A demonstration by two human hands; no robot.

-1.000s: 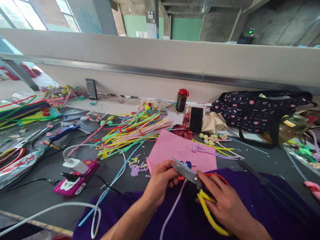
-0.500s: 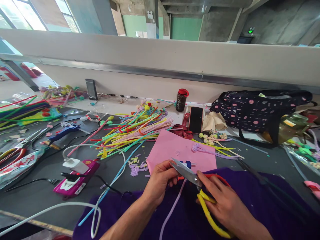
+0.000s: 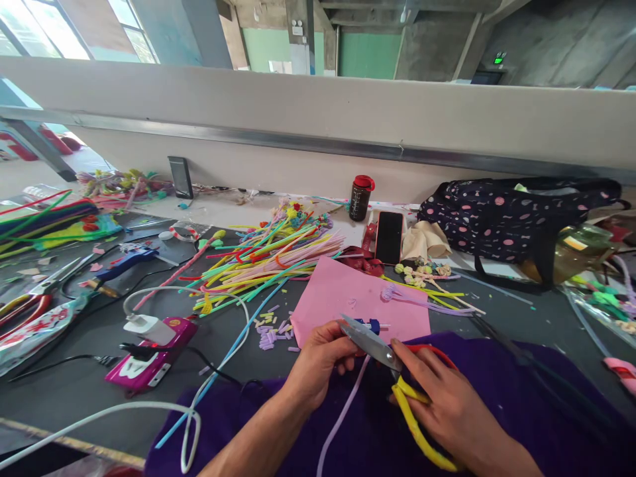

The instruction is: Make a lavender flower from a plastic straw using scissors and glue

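Observation:
My right hand point(image 3: 442, 391) grips a pair of scissors point(image 3: 370, 341) with one yellow-wrapped handle and one red handle. Their blades point up and left, toward my left hand point(image 3: 325, 354). The left thumb and fingers are pinched together at the blade tips; whatever they hold is hidden. A thin lilac strand point(image 3: 342, 414) hangs below the blades, its upper end lost behind them. Behind the hands, a pink sheet point(image 3: 332, 291) carries a bundle of lilac stems point(image 3: 427, 303) and a small blue object point(image 3: 371, 325), partly covered by the scissors.
Cut lilac and yellow bits point(image 3: 268, 338) lie left of the sheet, near a heap of coloured stems point(image 3: 268, 258). A magenta power strip point(image 3: 152, 358) with cables is at left, beside a blue glue gun point(image 3: 126, 262). A phone point(image 3: 389, 238), bottle point(image 3: 360, 199) and dark bag point(image 3: 501, 225) stand behind.
Both hands and the scissors keep nearly the same pose. A small red spot below the blades no longer shows.

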